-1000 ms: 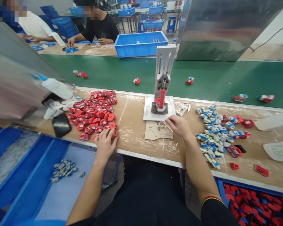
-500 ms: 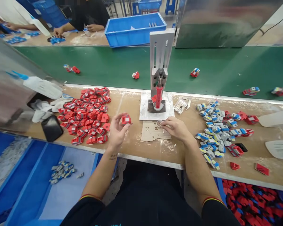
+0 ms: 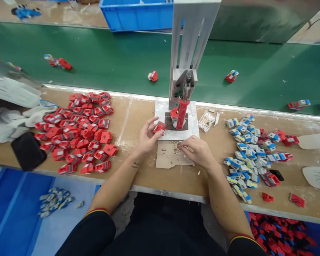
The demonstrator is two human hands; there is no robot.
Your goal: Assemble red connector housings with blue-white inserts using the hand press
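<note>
Left hand (image 3: 146, 137) is pinching a small red plastic clip (image 3: 159, 127) beside the red-handled metal press (image 3: 181, 106); right hand (image 3: 198, 151) is pinching a tiny clear ring (image 3: 179, 145) over the cardboard scrap (image 3: 168, 158). No writing is legible.

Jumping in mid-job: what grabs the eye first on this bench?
The upright press with its red handle, center. The left hand holds a red part at its base; the right hand pinches something small over cardboard. A red pile lies left.

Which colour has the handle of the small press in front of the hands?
The handle is red, on a grey metal press. The head view shows it best.
</note>
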